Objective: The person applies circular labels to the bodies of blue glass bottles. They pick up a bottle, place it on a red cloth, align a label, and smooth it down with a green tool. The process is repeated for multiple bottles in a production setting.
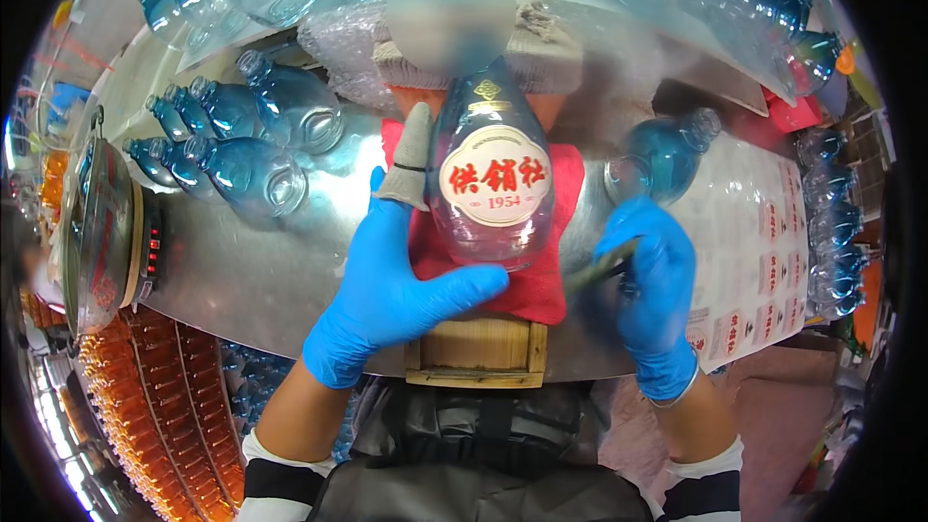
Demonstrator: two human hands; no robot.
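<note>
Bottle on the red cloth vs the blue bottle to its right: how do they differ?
The cloth bottle shows a pale label with red lettering; the right bottle shows none. The cloth bottle tapers straight up the picture; the right bottle's neck points up-right. Both are see-through and round-bodied.

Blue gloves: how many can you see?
2: one on the left hand, beside the labelled bottle; one on the right hand, right of the red cloth. Others could be hidden.

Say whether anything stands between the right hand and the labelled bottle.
Nothing visible blocks the right hand from the labelled bottle; in the gap are the blurred dark strip in its grip, metal tabletop and red cloth.
</note>
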